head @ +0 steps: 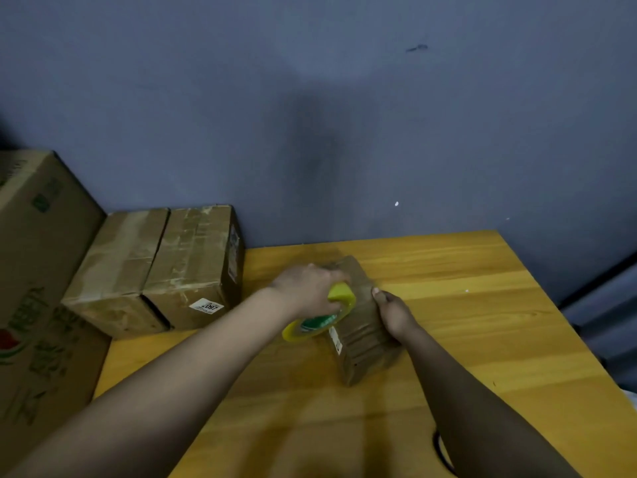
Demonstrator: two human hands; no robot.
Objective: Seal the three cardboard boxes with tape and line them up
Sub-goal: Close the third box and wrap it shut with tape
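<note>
A small cardboard box [362,336] lies at an angle in the middle of the wooden table [465,305]. My left hand [306,291] grips a yellow roll of tape [324,319] with a green core, held against the box's top and left side. My right hand [393,312] rests on the box's right edge, fingers curled over it. Two taped cardboard boxes stand side by side at the table's back left: the left one [117,270] and the right one [196,267], which carries a white label on its front.
A large printed carton [38,270] stands beyond the table's left edge, next to the two boxes. A blue-grey wall [344,115] runs behind the table. A dark cord loop [441,453] lies near the front right of the table.
</note>
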